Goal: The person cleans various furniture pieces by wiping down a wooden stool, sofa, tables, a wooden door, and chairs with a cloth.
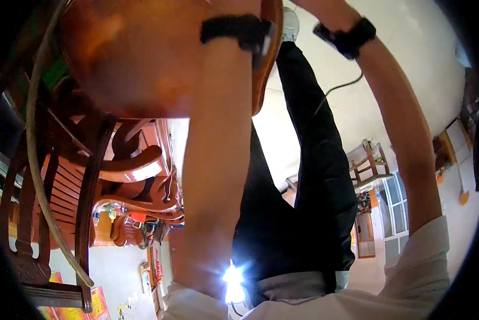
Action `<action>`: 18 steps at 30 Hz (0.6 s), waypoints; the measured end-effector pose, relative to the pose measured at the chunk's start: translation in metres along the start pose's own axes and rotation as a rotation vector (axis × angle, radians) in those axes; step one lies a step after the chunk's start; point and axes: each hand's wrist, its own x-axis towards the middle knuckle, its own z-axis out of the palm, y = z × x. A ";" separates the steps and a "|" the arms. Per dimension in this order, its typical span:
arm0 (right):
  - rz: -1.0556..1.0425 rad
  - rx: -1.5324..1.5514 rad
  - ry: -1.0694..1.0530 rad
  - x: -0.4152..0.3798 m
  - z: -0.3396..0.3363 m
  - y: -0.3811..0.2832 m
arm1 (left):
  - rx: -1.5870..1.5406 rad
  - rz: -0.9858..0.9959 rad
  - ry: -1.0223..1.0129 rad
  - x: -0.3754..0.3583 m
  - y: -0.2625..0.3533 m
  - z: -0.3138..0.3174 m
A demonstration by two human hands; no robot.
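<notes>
Both of my hands lie past the top edge of the view, so neither fingers nor anything held can be seen. My left forearm, with a black wristband (234, 31), reaches up the middle, over a glossy reddish-brown wooden surface (127, 58) with a curved edge. Farther right, my right forearm wears a second black wristband (347, 38) and extends above the pale floor (410, 48). A thin dark cable (338, 88) hangs near that wrist. Whether either hand touches the wooden surface is hidden.
Carved wooden chairs (63, 192) crowd the left side, crossed by a long thin stick-like strip (33, 128). My legs in black trousers (319, 138) stretch toward a light shoe (290, 24). A small wooden stool (370, 164) stands right; a bright lamp (233, 282) glows low.
</notes>
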 end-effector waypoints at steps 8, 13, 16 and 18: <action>0.053 0.015 -0.455 -0.164 0.030 -0.087 | 0.167 -0.153 -0.285 -0.163 -0.096 -0.045; 0.049 0.093 -0.718 -0.228 0.040 -0.135 | 0.160 -0.182 -0.462 -0.230 -0.148 -0.084; -0.024 0.109 -0.730 -0.230 0.048 -0.139 | 0.136 -0.211 -0.532 -0.231 -0.161 -0.095; -0.103 0.091 -0.810 -0.213 0.046 -0.135 | 0.163 -0.202 -0.542 -0.217 -0.163 -0.100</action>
